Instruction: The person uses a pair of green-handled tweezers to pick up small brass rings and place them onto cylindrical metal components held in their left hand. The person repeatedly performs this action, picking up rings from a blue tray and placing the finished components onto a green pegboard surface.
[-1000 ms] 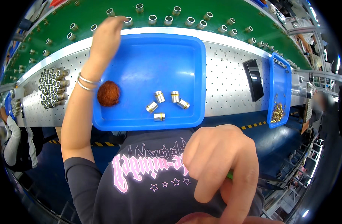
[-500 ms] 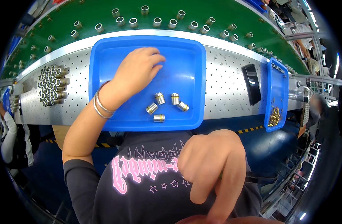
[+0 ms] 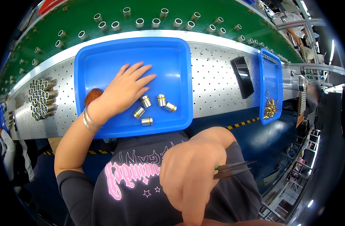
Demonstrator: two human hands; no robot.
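Observation:
My left hand (image 3: 124, 90) is over the blue tray (image 3: 185, 75), palm down, fingers spread, holding nothing. Several silver metal sleeves with yellow rings lie in the tray near its fingers, among them one sleeve (image 3: 145, 101) just below the thumb and another (image 3: 162, 100) to its right. A reddish-brown fuzzy lump (image 3: 92, 96) shows beside my left wrist, partly hidden by it. Close to the camera, in front of my chest, my right hand (image 3: 193, 173) is closed around a pointed dark metal tool (image 3: 232, 169) with a bit of green; its grip is hidden, so I cannot tell its kind.
Left of the tray, a block of metal sleeves (image 3: 42, 98) stands on the perforated metal table (image 3: 214, 75). A black phone-like slab (image 3: 242, 77) lies to the right, before a smaller blue tray (image 3: 262, 86) of brass pieces (image 3: 270, 108). Beyond runs a green belt (image 3: 150, 9) carrying metal sleeves.
My left hand has come lower and nearer in the tray, its fingers spreading. My right hand has turned, so the pointed tool now shows. The whole view has shifted slightly.

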